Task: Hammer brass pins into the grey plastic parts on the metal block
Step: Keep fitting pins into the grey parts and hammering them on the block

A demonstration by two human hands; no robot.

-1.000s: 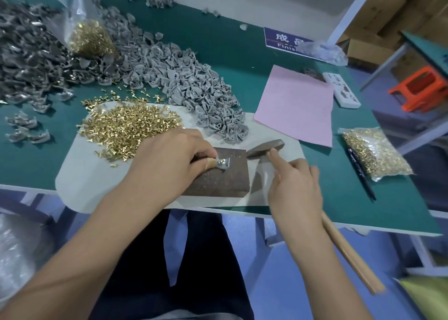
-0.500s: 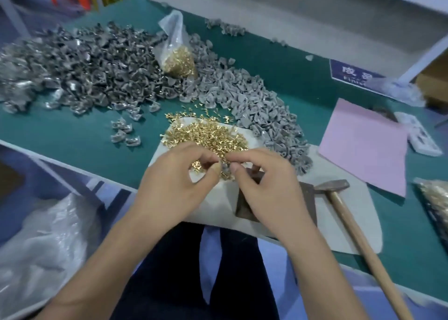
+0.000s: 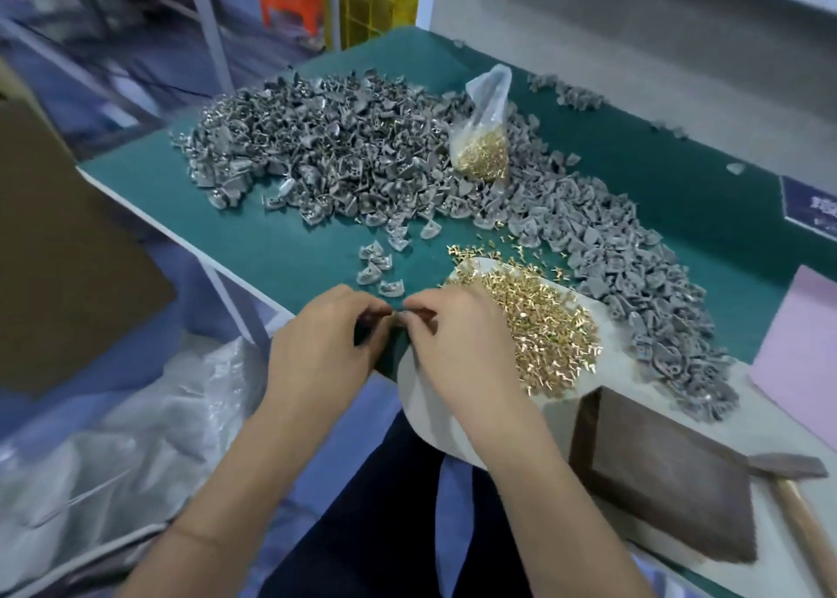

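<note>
Both hands meet at the worktop's near edge: left hand (image 3: 324,353) and right hand (image 3: 457,348) pinch something tiny between fingertips (part or pin, can't tell). Pins (image 3: 543,325) heaped on the white sheet (image 3: 425,412); grey parts (image 3: 344,144) piled toward the far edge. Block (image 3: 661,475) bare, hammer (image 3: 790,473) touching its right side. Pins look light, slick, easily dropped; I'd pinch the shank. Parts look stiff; hold by edges.

A small assembly workshop: green-topped workbench (image 3: 281,244) heaped with grey plastic parts (image 3: 326,144), loose brass pins (image 3: 543,325), a hammer (image 3: 790,473) near right.
</note>
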